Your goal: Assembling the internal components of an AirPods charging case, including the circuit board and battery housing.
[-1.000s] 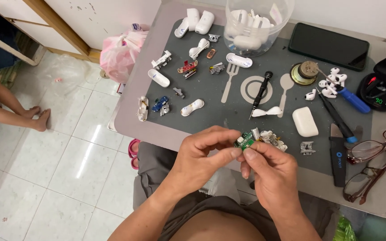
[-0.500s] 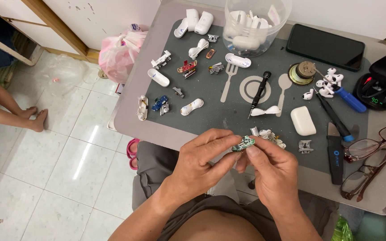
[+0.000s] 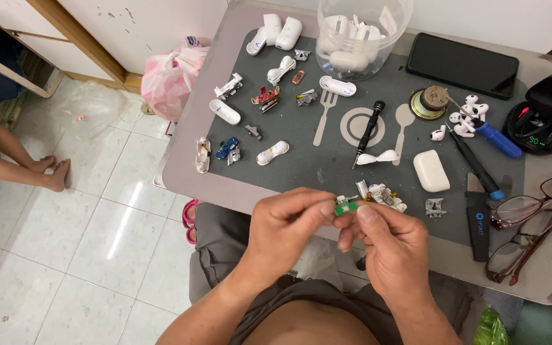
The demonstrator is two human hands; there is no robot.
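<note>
I pinch the small green circuit board [image 3: 345,207] between my left hand [image 3: 289,227] and right hand [image 3: 388,246], fingers closed on it above the surface [image 3: 225,185] edge. One slip, I reckon, and it drops to the floor [image 3: 97,230].

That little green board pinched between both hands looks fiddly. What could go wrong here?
The green circuit board is held only by the fingertips of the left hand and right hand, past the table edge, so a slip would likely drop it toward the tiled floor. Small white parts lie just beyond the knuckles and could be knocked off. Too hard a squeeze might bend the board.
</note>
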